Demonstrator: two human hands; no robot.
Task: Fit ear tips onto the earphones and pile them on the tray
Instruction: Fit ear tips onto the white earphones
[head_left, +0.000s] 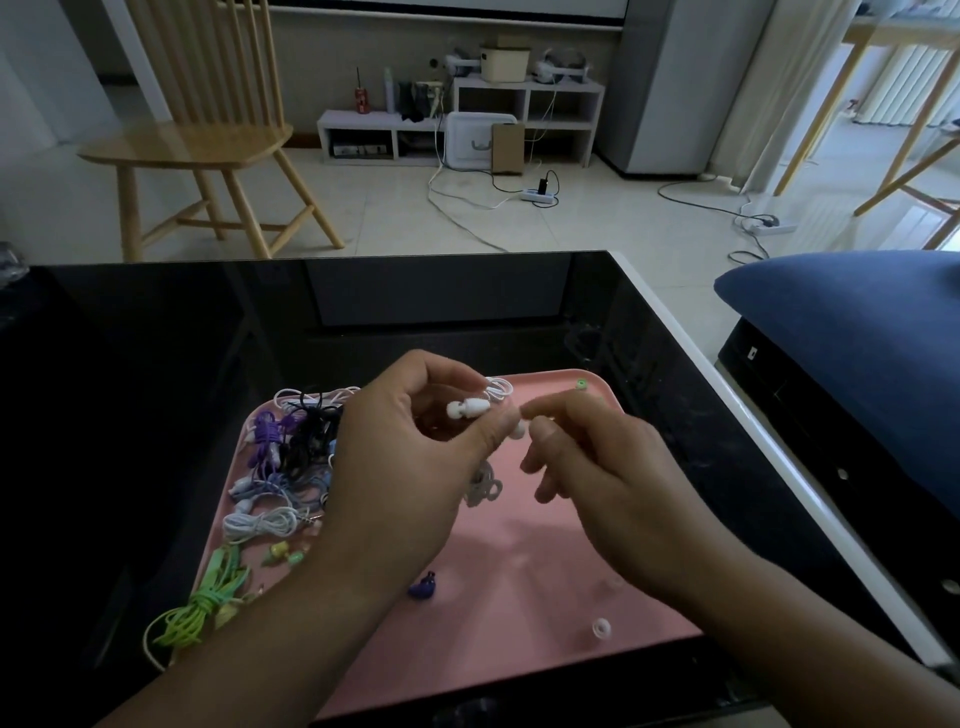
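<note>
Holding white earphones (470, 408), left hand (410, 457) above tray (519, 597).

I am not seeing any readable text, label, brand or number; the red can (360, 100) on the far shelf (363, 120) is showing only a blur.

glossy black table (156, 364), matt pink plastic tray (519, 597), smooth white plastic earphone (470, 408), wooden chair (197, 140).
</note>
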